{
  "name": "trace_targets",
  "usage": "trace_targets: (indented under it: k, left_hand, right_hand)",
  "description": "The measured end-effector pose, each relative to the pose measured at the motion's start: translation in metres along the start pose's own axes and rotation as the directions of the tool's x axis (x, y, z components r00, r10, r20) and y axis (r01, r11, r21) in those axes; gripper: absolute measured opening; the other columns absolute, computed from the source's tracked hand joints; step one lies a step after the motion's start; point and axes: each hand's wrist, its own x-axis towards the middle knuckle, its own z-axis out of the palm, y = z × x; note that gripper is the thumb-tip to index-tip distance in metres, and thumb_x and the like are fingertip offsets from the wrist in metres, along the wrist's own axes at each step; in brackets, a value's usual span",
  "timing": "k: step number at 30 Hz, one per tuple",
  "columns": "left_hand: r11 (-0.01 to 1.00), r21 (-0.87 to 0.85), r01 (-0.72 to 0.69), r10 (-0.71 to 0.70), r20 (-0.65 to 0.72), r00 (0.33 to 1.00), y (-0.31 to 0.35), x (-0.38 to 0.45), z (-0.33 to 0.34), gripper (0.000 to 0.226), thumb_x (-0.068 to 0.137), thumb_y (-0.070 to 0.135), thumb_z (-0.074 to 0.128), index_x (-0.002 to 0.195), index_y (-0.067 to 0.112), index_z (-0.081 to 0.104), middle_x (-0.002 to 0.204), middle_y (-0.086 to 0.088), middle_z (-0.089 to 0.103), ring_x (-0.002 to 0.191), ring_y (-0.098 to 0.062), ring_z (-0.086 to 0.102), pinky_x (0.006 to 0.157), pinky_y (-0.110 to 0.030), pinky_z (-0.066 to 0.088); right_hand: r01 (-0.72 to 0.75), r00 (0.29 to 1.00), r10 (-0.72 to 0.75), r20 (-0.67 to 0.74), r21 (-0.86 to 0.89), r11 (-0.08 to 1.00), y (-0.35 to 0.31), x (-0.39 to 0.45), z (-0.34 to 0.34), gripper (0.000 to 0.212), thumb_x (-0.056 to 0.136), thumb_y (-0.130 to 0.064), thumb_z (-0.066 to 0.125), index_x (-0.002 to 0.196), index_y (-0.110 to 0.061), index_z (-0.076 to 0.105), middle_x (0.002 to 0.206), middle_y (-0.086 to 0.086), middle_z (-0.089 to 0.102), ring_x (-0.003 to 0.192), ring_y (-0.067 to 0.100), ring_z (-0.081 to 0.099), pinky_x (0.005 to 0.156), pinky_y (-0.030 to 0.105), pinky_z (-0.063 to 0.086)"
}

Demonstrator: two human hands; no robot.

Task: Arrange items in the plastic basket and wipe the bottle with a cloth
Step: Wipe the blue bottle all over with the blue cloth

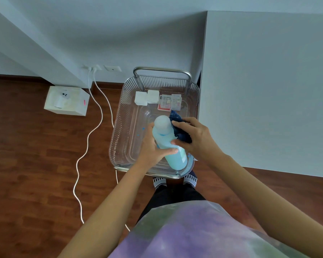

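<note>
Both hands busy over the clear plastic basket (119, 116). Left hand (153, 146) wraps the light blue bottle (168, 142) around its middle, fingers curled behind it, thumb across the front, clamped tight. Right hand (194, 136) grips a dark blue cloth (181, 131), bunched, pressed against the bottle's upper side just below the pale rounded cap (162, 122). Cloth touches bottle; a loose corner sticks out beyond the right hand's fingers, away from the body. Bottle tilted, cap end pointing away from the person, base end toward the body, held above the basket's near half, between the two hands.

Beyond the hands, at the basket's far end: two small white boxes (146, 97) side by side, and just right of them a clear flat case (171, 102) with small items inside, partly on something red. Metal handle (162, 69) arches over the far rim. Basket floor under the left hand looks bare apart from tiny blue specks.

Left of the left hand, well apart, on the wood floor (35, 155): a white box (66, 100) by the wall, and two white cables (90, 131) running down from wall sockets. Below the hands, the person's striped socks (159, 182) show under the basket's near rim.
</note>
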Motion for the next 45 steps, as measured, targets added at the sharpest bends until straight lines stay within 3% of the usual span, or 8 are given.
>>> trace_targets:
  k: [6,9,16,23,28,31,38,45]
  left_hand:
    - [0.993,0.116,-0.005,0.028,-0.193,0.981,0.005,-0.003,0.016,0.086,0.057,0.015,0.095,0.123,0.015,0.041,0.116,-0.003,0.06,0.101,-0.011,0.061,0.081,-0.017,0.051]
    - [0.994,0.106,0.007,0.026,-0.306,0.952,0.007,-0.007,0.028,0.09,0.057,0.018,0.094,0.129,0.016,0.039,0.121,-0.003,0.058,0.105,-0.013,0.059,0.086,-0.023,0.052]
    - [1.0,-0.002,-0.021,0.021,-0.011,1.0,0.004,0.005,0.005,0.087,0.06,0.001,0.09,0.131,0.009,0.04,0.125,-0.014,0.056,0.115,-0.028,0.058,0.096,-0.052,0.051]
    - [0.999,0.036,-0.015,0.026,-0.357,0.934,0.011,-0.013,0.045,0.084,0.06,0.013,0.09,0.126,0.015,0.039,0.115,0.004,0.057,0.104,-0.015,0.06,0.089,-0.031,0.053]
    - [0.99,0.128,-0.067,0.075,-0.06,0.995,0.009,0.002,0.017,0.097,0.061,0.004,0.09,0.141,0.009,0.036,0.135,-0.01,0.05,0.125,-0.024,0.051,0.105,-0.04,0.045]
    - [0.991,0.133,-0.03,0.03,-0.003,1.0,0.012,0.009,0.007,0.09,0.057,0.011,0.094,0.133,0.013,0.045,0.126,-0.009,0.059,0.117,-0.026,0.057,0.096,-0.05,0.05]
    - [0.996,0.086,-0.009,0.041,-0.383,0.923,0.013,-0.013,0.048,0.08,0.058,0.017,0.091,0.122,0.02,0.043,0.111,0.006,0.057,0.095,-0.003,0.055,0.079,-0.006,0.044]
    - [0.998,0.057,-0.01,0.011,-0.028,1.0,0.012,0.008,0.009,0.086,0.061,0.001,0.091,0.133,0.007,0.044,0.127,-0.012,0.059,0.117,-0.027,0.059,0.098,-0.046,0.051]
  right_hand:
    - [0.086,0.992,-0.091,-0.084,-0.061,0.994,-0.001,0.0,0.003,0.044,0.069,-0.005,0.083,0.111,-0.001,0.071,0.109,0.025,0.064,0.094,0.038,0.066,0.087,0.036,0.052]
    - [0.113,0.989,-0.12,-0.083,-0.079,0.99,-0.003,0.001,0.002,0.035,0.071,0.001,0.081,0.105,0.001,0.073,0.106,0.026,0.065,0.091,0.039,0.067,0.084,0.034,0.052]
    - [0.123,0.992,-0.125,-0.013,-0.087,0.989,0.004,0.001,-0.012,0.038,0.071,-0.004,0.082,0.107,0.002,0.071,0.11,0.026,0.063,0.096,0.039,0.065,0.088,0.043,0.054]
    - [0.197,0.977,-0.207,-0.047,-0.156,0.968,0.001,-0.003,-0.006,0.028,0.071,0.006,0.078,0.098,0.004,0.073,0.103,0.029,0.064,0.09,0.042,0.065,0.08,0.041,0.056]
    - [0.144,0.989,-0.147,-0.031,-0.086,0.986,0.011,-0.001,-0.019,0.032,0.072,0.0,0.079,0.104,0.002,0.073,0.108,0.026,0.064,0.093,0.039,0.065,0.086,0.038,0.052]
    - [0.144,0.989,-0.146,-0.024,-0.08,0.986,0.012,0.0,-0.019,0.033,0.072,-0.001,0.08,0.104,0.002,0.073,0.109,0.026,0.064,0.093,0.039,0.066,0.086,0.037,0.052]
    - [0.194,0.979,-0.199,-0.034,-0.119,0.974,0.004,-0.005,-0.01,0.03,0.07,0.01,0.077,0.1,0.005,0.073,0.104,0.029,0.064,0.09,0.041,0.066,0.083,0.039,0.054]
    - [0.162,0.987,-0.163,0.002,-0.097,0.982,0.007,0.003,-0.021,0.03,0.073,0.003,0.077,0.103,0.002,0.073,0.108,0.025,0.063,0.093,0.038,0.065,0.085,0.03,0.047]
